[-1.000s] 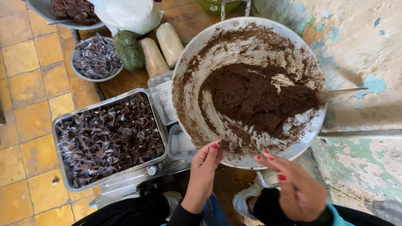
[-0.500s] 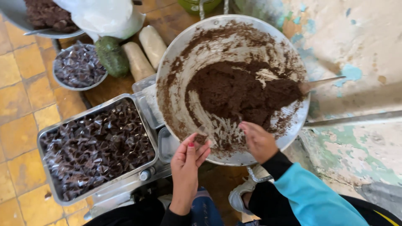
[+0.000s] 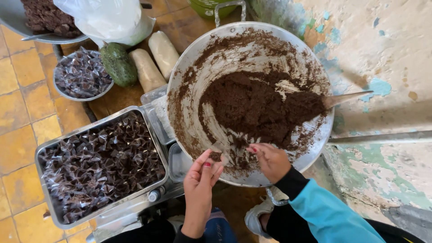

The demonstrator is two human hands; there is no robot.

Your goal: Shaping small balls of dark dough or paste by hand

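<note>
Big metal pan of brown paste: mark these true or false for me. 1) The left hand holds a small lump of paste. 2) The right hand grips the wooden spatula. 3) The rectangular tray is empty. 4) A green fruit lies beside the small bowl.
1) True: left hand pinches a small lump of paste.
2) False: right hand reaches into the pan; the wooden spatula lies untouched.
3) False: the rectangular tray is full of wrapped pieces.
4) True: green fruit, small bowl.

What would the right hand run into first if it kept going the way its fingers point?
The right hand points up and left over the big metal pan's rim; it would probably meet the dark brown paste first, though depth is unclear.
</note>
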